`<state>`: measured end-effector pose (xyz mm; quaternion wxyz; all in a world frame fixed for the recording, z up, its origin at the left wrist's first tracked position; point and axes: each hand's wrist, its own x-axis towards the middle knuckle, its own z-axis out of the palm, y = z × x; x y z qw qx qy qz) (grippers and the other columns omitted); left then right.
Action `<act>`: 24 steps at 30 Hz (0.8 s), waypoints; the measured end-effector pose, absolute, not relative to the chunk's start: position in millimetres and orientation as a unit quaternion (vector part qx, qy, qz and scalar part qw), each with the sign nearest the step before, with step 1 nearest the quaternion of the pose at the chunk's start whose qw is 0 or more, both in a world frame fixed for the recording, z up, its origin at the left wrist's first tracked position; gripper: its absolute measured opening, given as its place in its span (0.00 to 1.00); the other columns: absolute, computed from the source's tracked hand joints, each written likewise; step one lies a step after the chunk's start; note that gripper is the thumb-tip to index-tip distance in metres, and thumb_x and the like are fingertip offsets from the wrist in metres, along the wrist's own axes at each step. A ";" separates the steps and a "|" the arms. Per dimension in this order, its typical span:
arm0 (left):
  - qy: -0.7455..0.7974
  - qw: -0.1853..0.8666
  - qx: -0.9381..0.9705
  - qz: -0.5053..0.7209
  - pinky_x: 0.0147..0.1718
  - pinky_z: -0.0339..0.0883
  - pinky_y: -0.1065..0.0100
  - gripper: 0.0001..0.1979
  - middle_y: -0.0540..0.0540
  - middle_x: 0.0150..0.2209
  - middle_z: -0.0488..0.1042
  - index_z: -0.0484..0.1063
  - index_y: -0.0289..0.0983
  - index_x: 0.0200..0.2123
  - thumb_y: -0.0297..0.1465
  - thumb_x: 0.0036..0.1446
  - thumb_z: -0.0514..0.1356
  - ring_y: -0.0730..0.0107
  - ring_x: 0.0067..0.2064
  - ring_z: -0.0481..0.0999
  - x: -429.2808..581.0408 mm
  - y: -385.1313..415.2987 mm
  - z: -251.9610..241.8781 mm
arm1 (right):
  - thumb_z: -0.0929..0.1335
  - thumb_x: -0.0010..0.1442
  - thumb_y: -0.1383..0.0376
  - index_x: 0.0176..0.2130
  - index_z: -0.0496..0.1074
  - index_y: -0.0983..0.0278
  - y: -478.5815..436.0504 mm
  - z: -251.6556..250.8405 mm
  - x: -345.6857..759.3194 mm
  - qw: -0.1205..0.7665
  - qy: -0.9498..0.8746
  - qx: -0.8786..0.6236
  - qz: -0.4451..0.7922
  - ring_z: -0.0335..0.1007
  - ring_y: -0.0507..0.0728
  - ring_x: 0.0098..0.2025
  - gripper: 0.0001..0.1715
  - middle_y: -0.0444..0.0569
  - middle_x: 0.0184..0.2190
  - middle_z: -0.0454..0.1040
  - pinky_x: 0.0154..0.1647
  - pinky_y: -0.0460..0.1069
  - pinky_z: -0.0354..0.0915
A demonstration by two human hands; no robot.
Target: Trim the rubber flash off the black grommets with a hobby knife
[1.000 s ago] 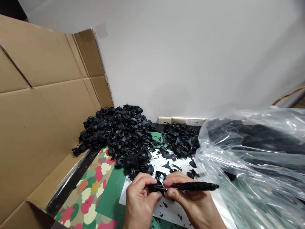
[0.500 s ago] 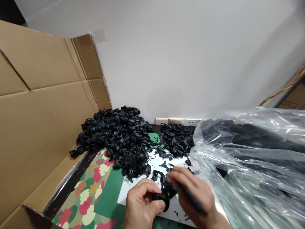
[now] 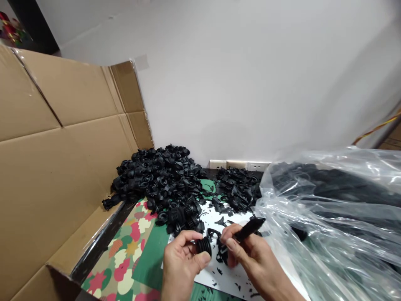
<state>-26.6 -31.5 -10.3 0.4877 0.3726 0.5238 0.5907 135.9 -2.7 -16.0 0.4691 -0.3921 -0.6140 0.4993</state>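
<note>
My left hand [image 3: 181, 261] pinches a black ribbed rubber bellows [image 3: 204, 247] between thumb and fingers, over a white sheet [image 3: 225, 274]. To its right, my right hand [image 3: 250, 253] is closed round a black-handled tool [image 3: 253, 227] whose thick end points up and right. The tool's working tip is hidden by the fingers, so I cannot tell its kind. A small gap separates the tool hand from the bellows. Black rubber scraps [image 3: 222, 251] lie on the sheet between and beneath my hands.
A heap of ribbed black parts [image 3: 163, 175] rises at the back left, beside an upright cardboard box wall [image 3: 84, 167]. Thin black trimmings [image 3: 239, 188] are piled at the back middle. A clear plastic bag [image 3: 338, 200] of black parts spreads along the right.
My right hand has turned, so the tool's thick end now points up and right, and it has drawn away from the bellows. The bellows' ribbed side now shows. The view has shifted slightly.
</note>
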 end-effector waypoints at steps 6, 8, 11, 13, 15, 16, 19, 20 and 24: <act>0.492 0.580 0.256 0.596 0.15 0.60 0.77 0.22 0.50 0.21 0.73 0.75 0.33 0.33 0.34 0.32 0.74 0.76 0.19 0.71 -21.9 -27.8 0.1 | 0.65 0.55 0.61 0.34 0.71 0.64 -9.9 -11.2 132.9 0.430 -0.651 -0.414 0.469 0.67 0.56 0.25 0.08 0.46 0.26 0.72 0.28 0.49 0.64; 0.491 0.600 0.223 0.591 0.13 0.59 0.78 0.23 0.52 0.19 0.72 0.74 0.34 0.33 0.39 0.33 0.73 0.76 0.17 0.70 -18.3 -26.1 2.4 | 0.67 0.53 0.64 0.36 0.72 0.63 -11.4 -10.0 130.0 0.427 -0.675 -0.399 0.450 0.68 0.57 0.26 0.08 0.45 0.24 0.73 0.28 0.49 0.64; 0.499 0.614 0.232 0.566 0.09 0.53 0.80 0.23 0.51 0.18 0.71 0.71 0.33 0.28 0.46 0.37 0.69 0.78 0.14 0.67 -12.4 -23.7 2.0 | 0.67 0.54 0.64 0.34 0.72 0.61 -13.3 -7.2 125.7 0.443 -0.686 -0.370 0.444 0.69 0.56 0.24 0.05 0.44 0.22 0.73 0.27 0.48 0.64; 0.509 0.618 0.259 0.541 0.07 0.50 0.80 0.24 0.50 0.16 0.70 0.69 0.32 0.24 0.50 0.40 0.66 0.79 0.12 0.66 -9.1 -22.3 0.7 | 0.65 0.56 0.64 0.31 0.71 0.60 -14.4 -4.5 124.4 0.451 -0.684 -0.355 0.451 0.68 0.55 0.23 0.05 0.44 0.21 0.74 0.27 0.47 0.64; 0.515 0.622 0.279 0.519 0.06 0.49 0.80 0.26 0.51 0.14 0.68 0.66 0.33 0.21 0.52 0.41 0.64 0.78 0.10 0.65 -7.3 -21.1 -0.2 | 0.64 0.57 0.64 0.28 0.70 0.61 -14.6 -2.2 124.7 0.448 -0.676 -0.354 0.466 0.68 0.54 0.24 0.08 0.44 0.20 0.73 0.27 0.47 0.64; 0.517 0.626 0.286 0.509 0.06 0.48 0.80 0.26 0.51 0.13 0.67 0.66 0.34 0.20 0.54 0.42 0.62 0.77 0.10 0.65 -7.1 -20.8 -0.3 | 0.64 0.57 0.64 0.27 0.69 0.61 -14.3 -1.5 125.2 0.447 -0.667 -0.361 0.475 0.68 0.54 0.24 0.09 0.44 0.20 0.73 0.27 0.47 0.63; 0.532 0.608 0.317 0.496 0.07 0.47 0.79 0.27 0.50 0.14 0.68 0.68 0.33 0.23 0.54 0.46 0.58 0.77 0.11 0.66 -9.7 -21.6 -0.5 | 0.65 0.55 0.61 0.25 0.68 0.63 -11.3 -1.8 126.9 0.450 -0.619 -0.401 0.504 0.66 0.53 0.23 0.10 0.44 0.20 0.71 0.25 0.46 0.61; 0.541 0.587 0.339 0.499 0.08 0.47 0.79 0.26 0.51 0.15 0.68 0.69 0.33 0.26 0.53 0.47 0.59 0.78 0.11 0.65 -11.1 -22.6 -0.9 | 0.66 0.54 0.59 0.26 0.69 0.64 -9.8 -2.6 127.3 0.451 -0.599 -0.414 0.517 0.64 0.52 0.21 0.11 0.43 0.19 0.69 0.22 0.46 0.60; 0.543 0.501 0.425 0.523 0.15 0.54 0.79 0.24 0.56 0.17 0.67 0.72 0.35 0.41 0.35 0.39 0.71 0.80 0.17 0.63 -14.7 -28.4 -4.2 | 0.70 0.48 0.51 0.27 0.67 0.64 -4.3 -5.7 127.0 0.439 -0.515 -0.422 0.604 0.53 0.48 0.14 0.19 0.37 0.14 0.60 0.14 0.44 0.51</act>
